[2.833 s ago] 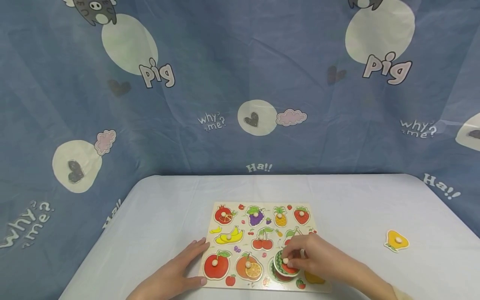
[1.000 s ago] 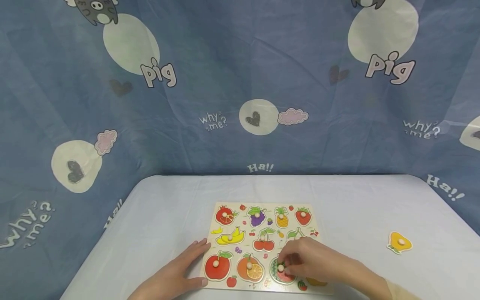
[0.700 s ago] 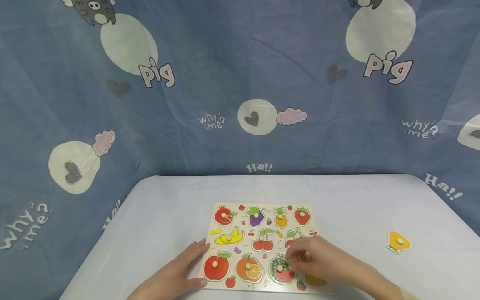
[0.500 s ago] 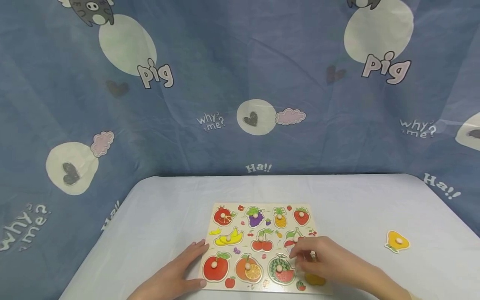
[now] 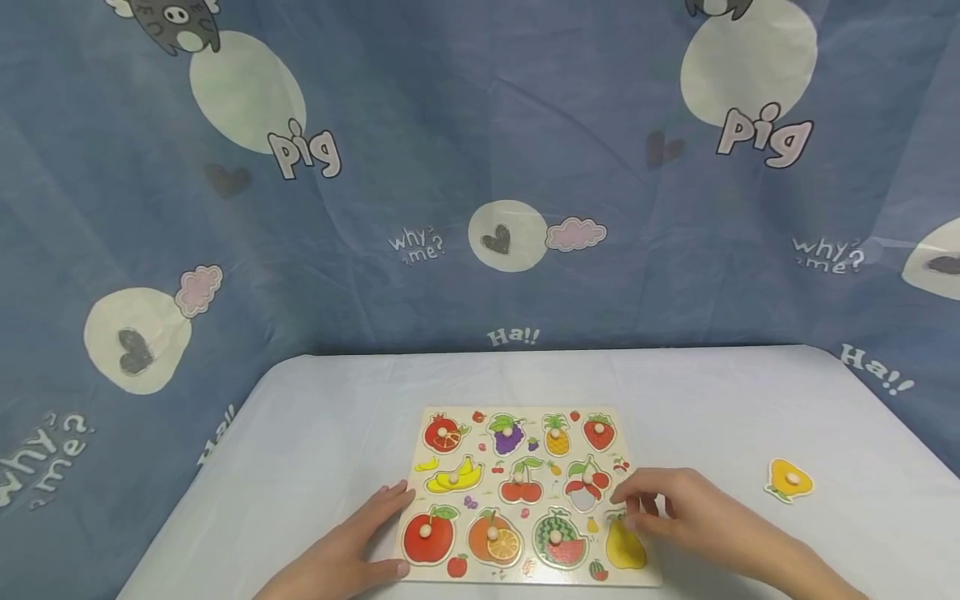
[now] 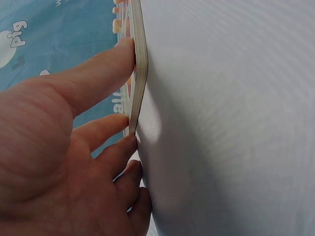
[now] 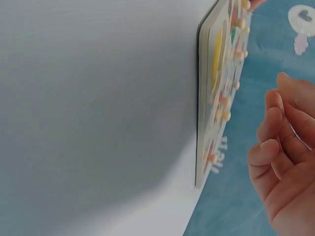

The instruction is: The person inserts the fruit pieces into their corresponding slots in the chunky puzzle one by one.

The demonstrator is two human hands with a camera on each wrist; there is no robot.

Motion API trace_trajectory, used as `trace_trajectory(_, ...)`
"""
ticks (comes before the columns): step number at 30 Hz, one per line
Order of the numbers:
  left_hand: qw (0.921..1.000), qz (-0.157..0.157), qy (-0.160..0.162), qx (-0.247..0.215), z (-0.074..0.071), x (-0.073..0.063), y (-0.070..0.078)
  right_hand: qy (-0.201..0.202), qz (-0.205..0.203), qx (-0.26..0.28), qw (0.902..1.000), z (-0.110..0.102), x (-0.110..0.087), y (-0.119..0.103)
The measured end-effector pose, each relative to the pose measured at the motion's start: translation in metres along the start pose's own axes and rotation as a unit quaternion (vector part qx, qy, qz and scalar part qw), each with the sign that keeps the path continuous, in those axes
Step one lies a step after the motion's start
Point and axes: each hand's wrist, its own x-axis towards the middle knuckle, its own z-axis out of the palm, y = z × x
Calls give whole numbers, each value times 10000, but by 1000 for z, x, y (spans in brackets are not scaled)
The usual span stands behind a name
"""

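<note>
A wooden fruit puzzle board [image 5: 536, 419] lies on the white table, holding knobbed pieces. My left hand [image 5: 341, 546] touches the board's left edge with spread fingers; in the left wrist view its thumb [image 6: 106, 71] rests on the rim. My right hand [image 5: 678, 517] hovers over the right edge, fingers loosely bent and nothing in them, as the right wrist view also shows. Below it is the pear recess [image 5: 622, 550], without a knob. The watermelon piece [image 5: 572, 552] sits flat in its recess. A yellow pear-shaped piece [image 5: 798, 483] with a knob lies on the table to the right.
Blue printed cloth [image 5: 420, 300] hangs behind and at both sides of the white table [image 5: 712, 392]. Bare white surface surrounds the board. The orange piece [image 5: 483, 527] and the apple piece [image 5: 427, 546] sit in the board's front row.
The right hand lowered the watermelon piece into its recess, let go of its knob and moved right, uncovering the pear recess. The left hand stays at the board's edge.
</note>
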Motion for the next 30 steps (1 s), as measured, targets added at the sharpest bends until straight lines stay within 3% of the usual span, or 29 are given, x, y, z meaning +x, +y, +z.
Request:
trace_trajectory(12, 10000, 26, -13, 52, 0, 1, -1, -13, 679, -212, 9975, -17, -17, 8)
trace_trajectory(23, 9999, 45, -15, 105, -1, 1, -1, 115, 971, -297, 9948, -31, -35, 23)
trace_trajectory(27, 10000, -4, 7, 62, 0, 2, -2, 208, 963, -402, 9943, -36, -42, 29)
trace_trajectory(30, 10000, -31, 32, 59, 1, 3, -1, 471, 691, -582, 9948, -39, -47, 34)
